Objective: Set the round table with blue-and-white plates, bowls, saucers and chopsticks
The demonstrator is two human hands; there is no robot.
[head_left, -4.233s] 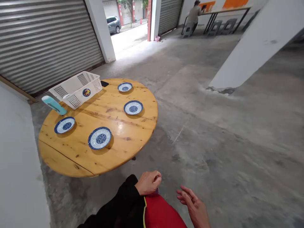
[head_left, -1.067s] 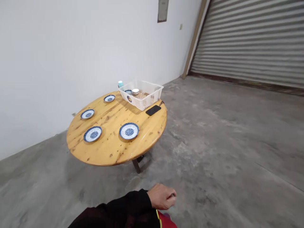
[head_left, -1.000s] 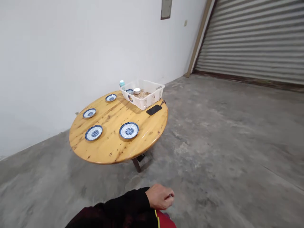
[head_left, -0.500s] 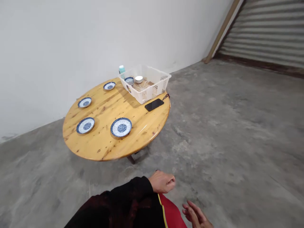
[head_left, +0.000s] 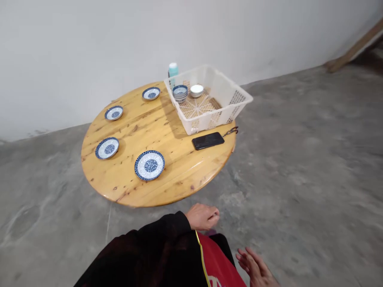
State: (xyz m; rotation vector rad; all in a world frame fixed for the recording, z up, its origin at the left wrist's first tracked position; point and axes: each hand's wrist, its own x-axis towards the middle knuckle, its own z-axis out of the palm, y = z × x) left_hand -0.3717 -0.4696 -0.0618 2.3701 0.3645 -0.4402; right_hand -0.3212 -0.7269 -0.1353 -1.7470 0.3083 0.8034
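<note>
In front of my body, beyond a black sleeve, my left hand (head_left: 202,217) is closed with curled fingers and shows nothing in it. My right hand (head_left: 256,269) hangs lower down at the bottom edge, fingers stretched out, touching nothing. Both are short of the round wooden table (head_left: 176,187). Nearest to them on the tabletop lies a blue-and-white plate (head_left: 149,165). Similar plates follow the left rim: a left one (head_left: 107,148), one farther back (head_left: 114,113) and a far one (head_left: 151,93). A white plastic basket (head_left: 220,115) holds stacked blue-rimmed bowls (head_left: 180,94) and small white bowls (head_left: 196,91).
A black phone (head_left: 208,140) lies before the basket, beside a dark keyring-like item (head_left: 231,130). Behind the basket stands a turquoise bottle (head_left: 173,70) with a white cap. A white wall (head_left: 104,48) rises behind the table. Grey concrete floor (head_left: 299,167) extends right.
My view has come nearer to the table and turned right, so the basket and plates look larger. Both hands remain in front of my body, the left closed and the right open.
</note>
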